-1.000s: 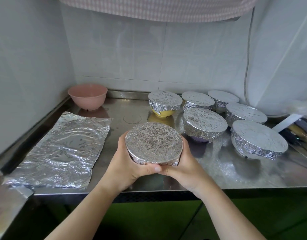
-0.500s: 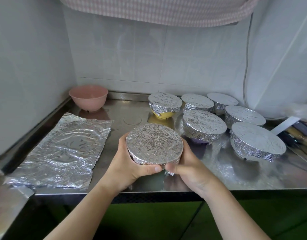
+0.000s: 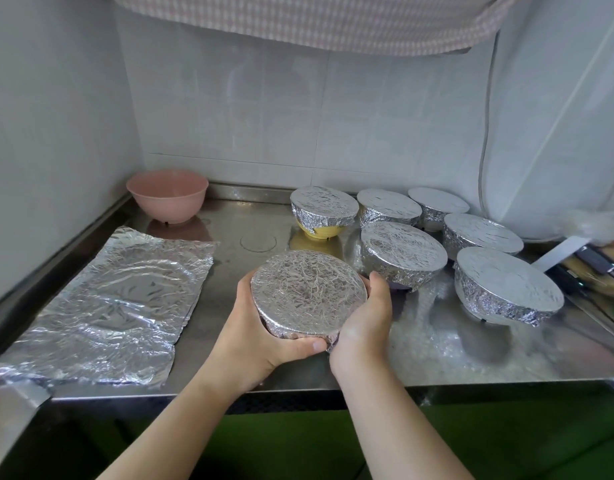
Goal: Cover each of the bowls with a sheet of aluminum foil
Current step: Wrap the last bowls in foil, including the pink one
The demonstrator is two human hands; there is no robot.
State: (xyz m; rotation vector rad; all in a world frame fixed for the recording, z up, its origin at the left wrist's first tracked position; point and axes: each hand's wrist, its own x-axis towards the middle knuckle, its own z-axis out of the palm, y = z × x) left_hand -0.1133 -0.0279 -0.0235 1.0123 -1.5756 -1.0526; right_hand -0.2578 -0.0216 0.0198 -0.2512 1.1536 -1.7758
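**Holding the foil-wrapped bowl above the bench's front edge**

Cupping the wrapped bowl (image 3: 308,296) between both palms, I have it tilted toward me, lifted over the front middle of the bench (image 3: 437,358). My left hand (image 3: 253,337) curls round its left side, thumb pressed along the near rim; my right hand (image 3: 364,323) wraps the right side, fingers curled behind. Six covered bowls (image 3: 400,256) crowd the back right. The pink bowl (image 3: 167,195) sits bare in the back left corner, and the foil sheets (image 3: 101,313) lie along the left edge. Squeezing too hard could tear or loosen the thin foil. Setting the wrapped bowl down carelessly might knock its neighbours, since space there looks tight.
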